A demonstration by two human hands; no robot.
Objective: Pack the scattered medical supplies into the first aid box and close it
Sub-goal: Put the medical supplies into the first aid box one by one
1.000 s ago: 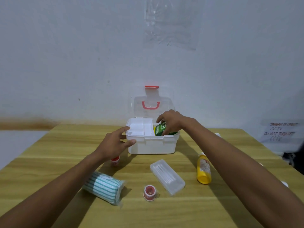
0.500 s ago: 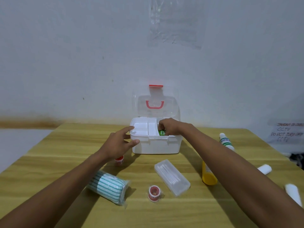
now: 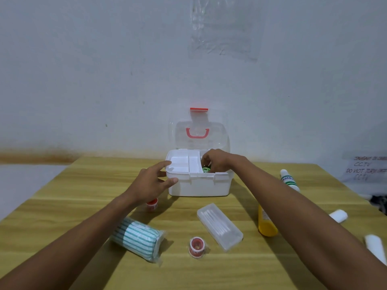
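The white first aid box (image 3: 199,186) stands open at the table's far middle, its clear lid (image 3: 200,132) upright. My right hand (image 3: 216,161) reaches into the box's right compartment, fingers closed on a green packet (image 3: 206,169) that lies low inside. My left hand (image 3: 151,182) rests open against the box's left front corner. On the table lie a green-striped bandage roll (image 3: 137,238), two red tape rolls (image 3: 196,246) (image 3: 151,204), a clear swab case (image 3: 219,226), a yellow bottle (image 3: 266,222), a white-green bottle (image 3: 289,181) and two white gauze rolls (image 3: 338,215) (image 3: 376,248).
The wooden table (image 3: 62,206) ends at a white wall just behind the box. A paper notice (image 3: 365,167) leans at the far right, with a dark object (image 3: 379,203) below it beyond the table's right edge.
My right hand has pushed the green packet down from above the rim into the box's right compartment. The left hand has stayed at the box's corner. The view has shifted, showing more items at right.
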